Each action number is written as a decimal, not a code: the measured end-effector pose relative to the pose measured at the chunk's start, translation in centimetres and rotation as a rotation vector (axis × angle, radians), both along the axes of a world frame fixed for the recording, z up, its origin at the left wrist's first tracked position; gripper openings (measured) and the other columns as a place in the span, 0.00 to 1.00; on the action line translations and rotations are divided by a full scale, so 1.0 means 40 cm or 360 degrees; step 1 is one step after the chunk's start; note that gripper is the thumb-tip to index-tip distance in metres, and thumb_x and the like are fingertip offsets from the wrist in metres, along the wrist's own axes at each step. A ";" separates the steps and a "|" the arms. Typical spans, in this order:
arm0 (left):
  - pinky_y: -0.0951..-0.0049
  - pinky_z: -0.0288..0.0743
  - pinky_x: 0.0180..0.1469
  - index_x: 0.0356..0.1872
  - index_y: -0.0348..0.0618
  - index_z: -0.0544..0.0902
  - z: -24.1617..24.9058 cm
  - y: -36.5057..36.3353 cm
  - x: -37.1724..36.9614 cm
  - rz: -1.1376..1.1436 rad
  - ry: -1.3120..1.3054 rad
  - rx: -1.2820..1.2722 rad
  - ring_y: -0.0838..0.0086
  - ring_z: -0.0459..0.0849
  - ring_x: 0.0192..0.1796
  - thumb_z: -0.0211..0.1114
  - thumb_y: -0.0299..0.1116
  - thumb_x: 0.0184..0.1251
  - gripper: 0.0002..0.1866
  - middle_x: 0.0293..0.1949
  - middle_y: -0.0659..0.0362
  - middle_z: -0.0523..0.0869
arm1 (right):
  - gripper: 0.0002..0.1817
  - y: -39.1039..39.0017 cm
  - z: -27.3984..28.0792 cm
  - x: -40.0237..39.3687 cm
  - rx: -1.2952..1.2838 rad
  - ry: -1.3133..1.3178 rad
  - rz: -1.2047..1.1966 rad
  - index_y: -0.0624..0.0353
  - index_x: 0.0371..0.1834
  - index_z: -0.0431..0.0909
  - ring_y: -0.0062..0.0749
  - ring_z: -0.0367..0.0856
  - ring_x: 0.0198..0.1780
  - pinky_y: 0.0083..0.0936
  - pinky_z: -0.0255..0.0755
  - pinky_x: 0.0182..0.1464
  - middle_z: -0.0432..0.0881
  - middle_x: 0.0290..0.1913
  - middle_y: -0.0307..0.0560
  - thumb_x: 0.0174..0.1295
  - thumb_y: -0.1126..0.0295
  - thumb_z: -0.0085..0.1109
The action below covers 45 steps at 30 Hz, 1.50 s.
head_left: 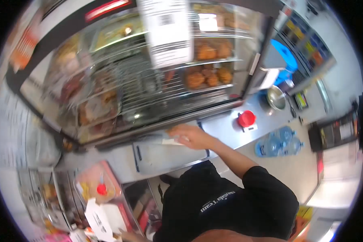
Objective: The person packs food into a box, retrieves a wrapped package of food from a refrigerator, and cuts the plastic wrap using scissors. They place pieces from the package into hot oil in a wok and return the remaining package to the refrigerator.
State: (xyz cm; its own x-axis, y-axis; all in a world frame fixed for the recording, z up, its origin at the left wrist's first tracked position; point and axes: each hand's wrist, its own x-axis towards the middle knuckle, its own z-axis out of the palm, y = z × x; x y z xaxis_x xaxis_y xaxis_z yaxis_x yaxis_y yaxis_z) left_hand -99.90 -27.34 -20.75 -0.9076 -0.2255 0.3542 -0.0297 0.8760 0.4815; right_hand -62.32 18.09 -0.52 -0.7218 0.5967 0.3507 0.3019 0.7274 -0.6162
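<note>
My right hand (192,137) reaches over a white cutting board (161,159) on the counter, just below the glass display case (165,119). Its fingers are curled round something pale that blur keeps me from naming. At the bottom edge, my left hand (131,236) is partly cut off by the frame. It grips the side of an open white carton (116,215) whose printed flap stands up. Above the carton lies a clear tub (84,192) with yellowish food and a red-ended utensil (102,189).
Inside the case, racks hold trays of browned food (205,78) and meats. A red cup (246,118) and a metal bowl (276,98) stand on the counter to the right. Large blue water bottles (280,141) are on the floor. Covered food pans (44,197) line the lower left.
</note>
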 end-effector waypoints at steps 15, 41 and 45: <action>0.62 0.69 0.59 0.64 0.33 0.66 0.216 0.640 0.574 -0.0785 0.0421 0.0574 0.59 0.74 0.54 0.63 0.29 0.65 0.27 0.57 0.44 0.72 | 0.27 0.739 0.334 1.482 0.0702 -0.0358 -0.2421 0.56 0.57 0.76 0.49 0.79 0.52 0.39 0.73 0.54 0.79 0.54 0.58 0.57 0.55 0.65; 0.63 0.70 0.45 0.45 0.36 0.75 0.440 1.218 1.609 -0.2928 0.0194 0.0953 0.61 0.75 0.39 0.66 0.24 0.54 0.16 0.38 0.52 0.76 | 0.36 0.890 0.484 1.242 0.0562 -0.0381 -0.0189 0.55 0.62 0.69 0.54 0.80 0.49 0.43 0.76 0.49 0.74 0.56 0.61 0.57 0.45 0.64; 0.67 0.71 0.44 0.48 0.34 0.74 0.375 1.140 1.706 -0.2489 -0.0205 0.0771 0.65 0.75 0.39 0.62 0.21 0.57 0.16 0.42 0.51 0.74 | 0.31 0.954 0.577 1.452 0.0133 -0.0014 0.0158 0.57 0.58 0.74 0.38 0.80 0.45 0.33 0.74 0.46 0.78 0.50 0.53 0.58 0.47 0.65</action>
State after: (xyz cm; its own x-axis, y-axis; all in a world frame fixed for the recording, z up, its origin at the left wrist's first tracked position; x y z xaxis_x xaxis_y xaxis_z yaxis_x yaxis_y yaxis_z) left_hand -31.66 18.27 -5.75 -0.3630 0.8232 0.4367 0.6271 -0.1308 0.7678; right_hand -4.26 56.25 22.56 -0.7791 0.4911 0.3896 0.2311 0.8027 -0.5498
